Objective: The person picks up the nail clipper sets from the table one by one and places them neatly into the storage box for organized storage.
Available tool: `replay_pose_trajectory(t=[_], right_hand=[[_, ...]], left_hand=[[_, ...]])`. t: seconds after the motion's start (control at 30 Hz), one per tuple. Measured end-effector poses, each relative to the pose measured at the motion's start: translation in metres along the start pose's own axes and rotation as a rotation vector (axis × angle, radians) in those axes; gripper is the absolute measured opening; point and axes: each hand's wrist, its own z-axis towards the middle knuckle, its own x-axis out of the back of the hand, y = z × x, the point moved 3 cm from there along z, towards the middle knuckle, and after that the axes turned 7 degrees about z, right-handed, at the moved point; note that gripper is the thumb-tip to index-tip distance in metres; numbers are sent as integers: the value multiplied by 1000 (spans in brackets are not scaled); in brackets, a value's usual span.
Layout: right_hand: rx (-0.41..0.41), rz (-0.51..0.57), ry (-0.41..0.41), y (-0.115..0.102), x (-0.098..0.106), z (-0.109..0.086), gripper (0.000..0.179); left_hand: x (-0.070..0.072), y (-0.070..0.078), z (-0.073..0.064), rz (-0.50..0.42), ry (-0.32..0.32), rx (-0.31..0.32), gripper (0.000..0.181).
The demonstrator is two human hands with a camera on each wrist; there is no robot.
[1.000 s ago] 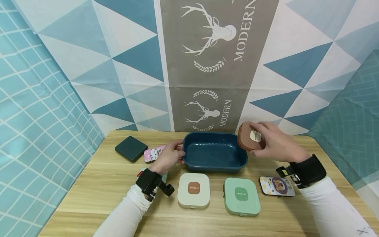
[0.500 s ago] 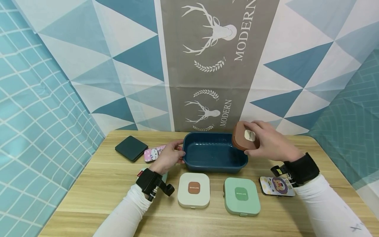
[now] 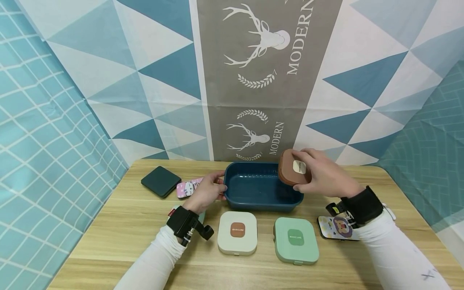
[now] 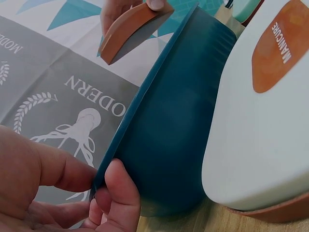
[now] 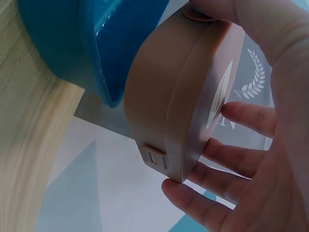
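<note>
A deep blue rectangular basin (image 3: 262, 207) stands at the back middle of the table. My left hand (image 3: 207, 192) pinches its left rim between thumb and fingers, as the left wrist view shows close up. My right hand (image 3: 324, 173) grips a brown manicure case (image 3: 290, 169) with a cream label, tilted over the right end of the basin. In the right wrist view the brown case (image 5: 164, 92) has a small clasp, with thumb and fingers on opposite sides of it.
A white manicure case (image 3: 237, 243) and a mint green one (image 3: 296, 251) lie before the basin. Left are a dark green square case (image 3: 160, 181), a pink cartoon tin (image 3: 186, 188) and a partly hidden mint item (image 3: 201, 217). A lion-printed tin (image 3: 335, 227) lies at right.
My right hand has moved left with the brown case, from beside the basin's right end to over it. The left hand and the basin have stayed put.
</note>
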Motion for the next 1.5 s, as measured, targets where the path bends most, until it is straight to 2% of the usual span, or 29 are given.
replay_pose_trajectory(t=[0.67,1.5], right_hand=[[4,20,-64,-10,-21,19,104],[13,20,-129,-16,-46,30,105]], left_hand=[[1,2,0,-1,-5,0,59],[1,0,0,6,-5,9,58]])
